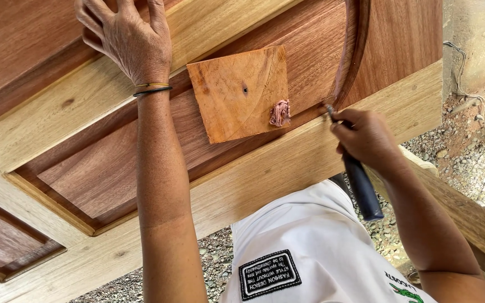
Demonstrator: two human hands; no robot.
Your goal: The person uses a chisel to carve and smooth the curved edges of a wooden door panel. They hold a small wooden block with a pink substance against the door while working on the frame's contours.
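A dark-handled tool (359, 182) is gripped in the closed right hand (366, 139), its tip touching the curved groove of a wooden door (108, 168) lying flat. The left hand (127, 39) presses open on the door — nearby lies a square wood block (237, 92) with pinkish putty (280, 113).

Right hand (366, 137) presses a dark-handled tool (360, 185) against the door's (85, 168) curved moulding (352, 50).

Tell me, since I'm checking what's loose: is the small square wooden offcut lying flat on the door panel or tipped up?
Flat: the small square wooden offcut rests on the reddish door panel, pink putty on its edge.
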